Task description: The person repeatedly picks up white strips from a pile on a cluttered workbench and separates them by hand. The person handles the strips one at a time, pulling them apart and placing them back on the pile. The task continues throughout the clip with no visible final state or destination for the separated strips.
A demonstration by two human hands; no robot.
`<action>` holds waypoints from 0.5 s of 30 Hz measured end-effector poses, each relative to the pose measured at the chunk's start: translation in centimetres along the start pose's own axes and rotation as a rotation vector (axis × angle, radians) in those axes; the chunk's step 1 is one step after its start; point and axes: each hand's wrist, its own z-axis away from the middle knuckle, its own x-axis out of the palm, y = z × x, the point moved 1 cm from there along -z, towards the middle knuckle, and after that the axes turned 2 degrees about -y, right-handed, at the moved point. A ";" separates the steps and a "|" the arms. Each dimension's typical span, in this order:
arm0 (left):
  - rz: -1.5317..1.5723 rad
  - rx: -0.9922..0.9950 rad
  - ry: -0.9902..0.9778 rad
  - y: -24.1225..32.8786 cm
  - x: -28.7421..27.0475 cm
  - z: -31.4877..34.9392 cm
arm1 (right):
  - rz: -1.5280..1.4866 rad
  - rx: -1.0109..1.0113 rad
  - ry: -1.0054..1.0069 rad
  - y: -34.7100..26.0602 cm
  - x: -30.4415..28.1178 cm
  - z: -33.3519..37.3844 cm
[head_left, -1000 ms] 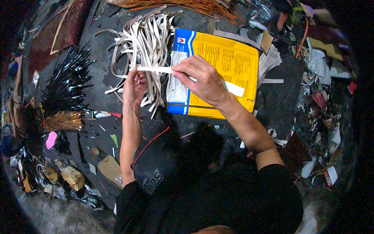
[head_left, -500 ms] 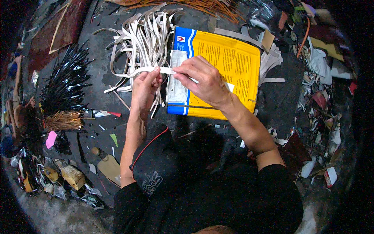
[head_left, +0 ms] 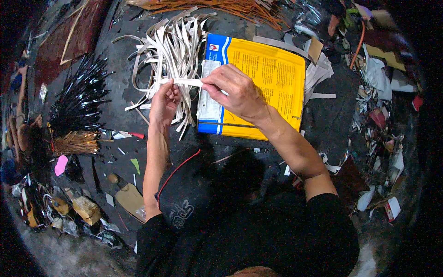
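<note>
A narrow white strip (head_left: 188,82) is stretched level between my two hands. My left hand (head_left: 164,99) pinches it between thumb and forefinger, above the right part of a heap of similar pale strips (head_left: 171,51). My right hand (head_left: 237,92) grips the strip's other end over the left side of a flat yellow panel (head_left: 270,69) with a blue and white border. Beneath and beside that hand, a whitish rectangular pad (head_left: 210,104) lies on the panel's blue edge. Whatever is inside the curled fingers of my right hand is hidden.
More pale flat strips (head_left: 318,76) stick out past the panel's right side. Bundles of shiny black strips (head_left: 76,94) and orange-brown strips (head_left: 221,7) lie on the dark floor. Scraps (head_left: 380,120) litter the right. At the far left, part of another person (head_left: 20,115) shows.
My left hand has slid left and slightly down, away from my right hand. A longer stretch of the strip now shows between them. My right hand has shifted only slightly left.
</note>
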 end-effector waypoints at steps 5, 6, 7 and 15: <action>0.044 -0.069 -0.094 0.0 6.6 4.2 | -0.004 0.010 0.010 0.3 0.3 0.3; -0.080 0.014 -0.127 -0.3 7.4 4.4 | -0.006 0.013 0.007 0.3 0.3 0.4; -0.559 0.074 -0.059 -0.1 7.7 4.8 | -0.002 0.017 0.010 0.2 0.2 0.4; -0.387 0.031 -0.050 -0.7 4.3 2.6 | -0.021 0.029 -0.025 0.0 -0.6 0.5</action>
